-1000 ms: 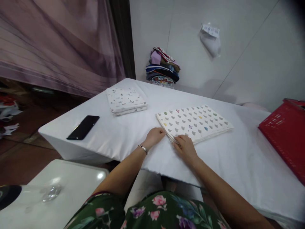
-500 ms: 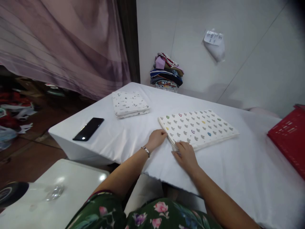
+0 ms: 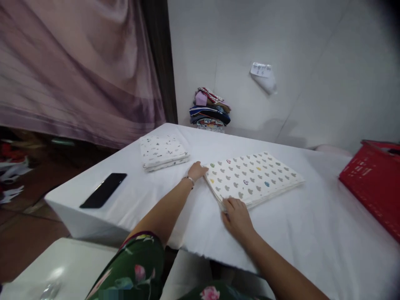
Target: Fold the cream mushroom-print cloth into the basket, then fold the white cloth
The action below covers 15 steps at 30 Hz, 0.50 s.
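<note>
Cloth: A folded white cloth (image 3: 253, 177), dotted with grey prints and a few coloured ones, lies flat on the white tabletop (image 3: 312, 233), layers showing along its edges.
Left hand: A braceleted left hand (image 3: 196, 171) reaches the cloth's far left corner; fingers touch the edge, though whether they pinch it cannot be told.
Right hand: The right hand (image 3: 240, 216) bends its fingers over the cloth's near left corner, thumb low at the side; how many layers it takes, if any, is hidden.
Bundle: A smaller printed bundle (image 3: 163, 151) sits left of the cloth, apart from it.
Phone: A black phone (image 3: 103, 190) lies farther left of the cloth.
Basket: A red basket (image 3: 375, 179) stands right of the cloth, well apart.
Layers: Uneven pressure between the hands could shear the stacked layers and leave the cloth's left edge crooked.
Corner: A pinch that misses a lower layer would likely leave it behind, creasing the cloth.
Bracelet: The bracelet (image 3: 190, 180) might snag the cloth if that wrist sweeps across it.
</note>
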### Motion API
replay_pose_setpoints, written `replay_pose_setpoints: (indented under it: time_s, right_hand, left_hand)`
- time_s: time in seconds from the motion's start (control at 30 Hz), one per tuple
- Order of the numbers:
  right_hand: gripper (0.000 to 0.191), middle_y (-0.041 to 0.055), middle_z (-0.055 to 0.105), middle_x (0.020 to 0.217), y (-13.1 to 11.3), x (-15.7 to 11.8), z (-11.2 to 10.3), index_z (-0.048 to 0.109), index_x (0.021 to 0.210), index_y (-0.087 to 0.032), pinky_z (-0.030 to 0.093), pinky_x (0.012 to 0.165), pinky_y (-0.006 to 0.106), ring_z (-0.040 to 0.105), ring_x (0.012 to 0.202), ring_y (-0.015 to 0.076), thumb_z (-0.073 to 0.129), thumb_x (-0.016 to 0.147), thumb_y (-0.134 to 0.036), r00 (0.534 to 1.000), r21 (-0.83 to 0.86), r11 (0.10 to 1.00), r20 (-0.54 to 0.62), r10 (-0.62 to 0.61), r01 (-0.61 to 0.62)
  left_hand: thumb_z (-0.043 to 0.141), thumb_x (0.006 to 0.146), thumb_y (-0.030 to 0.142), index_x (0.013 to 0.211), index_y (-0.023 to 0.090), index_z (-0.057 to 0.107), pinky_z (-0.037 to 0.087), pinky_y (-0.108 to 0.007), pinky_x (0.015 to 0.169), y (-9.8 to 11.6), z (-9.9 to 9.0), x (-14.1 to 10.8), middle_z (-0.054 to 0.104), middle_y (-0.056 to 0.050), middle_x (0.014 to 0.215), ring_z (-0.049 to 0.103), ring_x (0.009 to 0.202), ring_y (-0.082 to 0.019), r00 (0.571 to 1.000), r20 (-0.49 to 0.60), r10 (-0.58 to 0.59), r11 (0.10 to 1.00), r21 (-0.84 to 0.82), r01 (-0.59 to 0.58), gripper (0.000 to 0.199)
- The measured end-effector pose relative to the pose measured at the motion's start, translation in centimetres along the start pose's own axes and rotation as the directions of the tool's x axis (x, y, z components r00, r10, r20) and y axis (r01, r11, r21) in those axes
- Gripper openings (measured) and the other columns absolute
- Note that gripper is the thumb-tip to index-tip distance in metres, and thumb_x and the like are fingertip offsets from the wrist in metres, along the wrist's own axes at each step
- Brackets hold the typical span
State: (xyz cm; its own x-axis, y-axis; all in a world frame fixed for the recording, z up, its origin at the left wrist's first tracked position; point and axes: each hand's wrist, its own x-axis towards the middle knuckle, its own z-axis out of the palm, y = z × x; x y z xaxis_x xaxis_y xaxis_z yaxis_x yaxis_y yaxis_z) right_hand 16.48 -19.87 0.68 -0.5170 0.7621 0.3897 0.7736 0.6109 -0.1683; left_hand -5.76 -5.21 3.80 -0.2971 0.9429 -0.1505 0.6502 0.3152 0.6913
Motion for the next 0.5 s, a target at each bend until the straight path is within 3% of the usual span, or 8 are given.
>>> replay_pose_setpoints:
  time_s: [0.1,0.2,0.4,0.5]
  right_hand:
    - [0.032,0.0109,0.055,0.101,-0.4,0.2,0.1,0.053,0.111,-0.013,0.036,0.081,0.036,0.045,0.092,0.023,0.049,0.079,-0.012,1.0,-0.028,0.999,0.012,0.026,-0.026]
    - [0.031,0.0104,0.055,0.097,-0.8,0.4,0.3,0.055,0.107,-0.013,0.036,0.078,0.036,0.045,0.088,0.0226,0.048,0.077,-0.007,0.998,-0.073,0.995,0.014,0.063,-0.062]
    - [0.03,0.0098,0.054,0.094,-0.8,0.7,0.8,0.054,0.106,-0.014,0.036,0.075,0.035,0.044,0.083,0.0216,0.045,0.079,-0.005,0.997,-0.134,0.988,-0.004,0.075,-0.075]
    - [0.028,0.0096,0.054,0.094,-0.7,0.7,0.8,0.055,0.104,-0.014,0.035,0.074,0.034,0.044,0.083,0.0211,0.044,0.08,-0.005,0.999,-0.128,0.99,-0.002,0.052,-0.052]
  left_hand:
    - [0.069,0.06,0.03,0.084,0.014,0.065,0.043,-0.029,0.083,0.3,-0.3,0.9,0.066,-0.013,0.105,0.056,0.106,-0.029,1.0,0.025,0.007,1.0,0.0,-0.007,0.03]
    - [0.068,0.057,0.027,0.065,0.016,0.06,0.045,-0.029,0.076,0.7,-0.4,1.6,0.069,-0.011,0.088,0.06,0.097,-0.029,1.0,0.03,-0.001,0.999,-0.048,0.002,0.015]
    - [0.061,0.066,0.025,0.069,0.014,0.057,0.05,-0.026,0.057,1.5,0.3,1.7,0.068,-0.008,0.078,0.065,0.071,-0.02,0.998,0.041,-0.053,0.954,-0.295,0.063,0.012]
    - [0.062,0.065,0.022,0.072,0.014,0.057,0.051,-0.026,0.054,1.6,0.4,1.5,0.068,-0.007,0.074,0.065,0.067,-0.019,0.997,0.023,-0.074,0.925,-0.372,0.078,0.011]
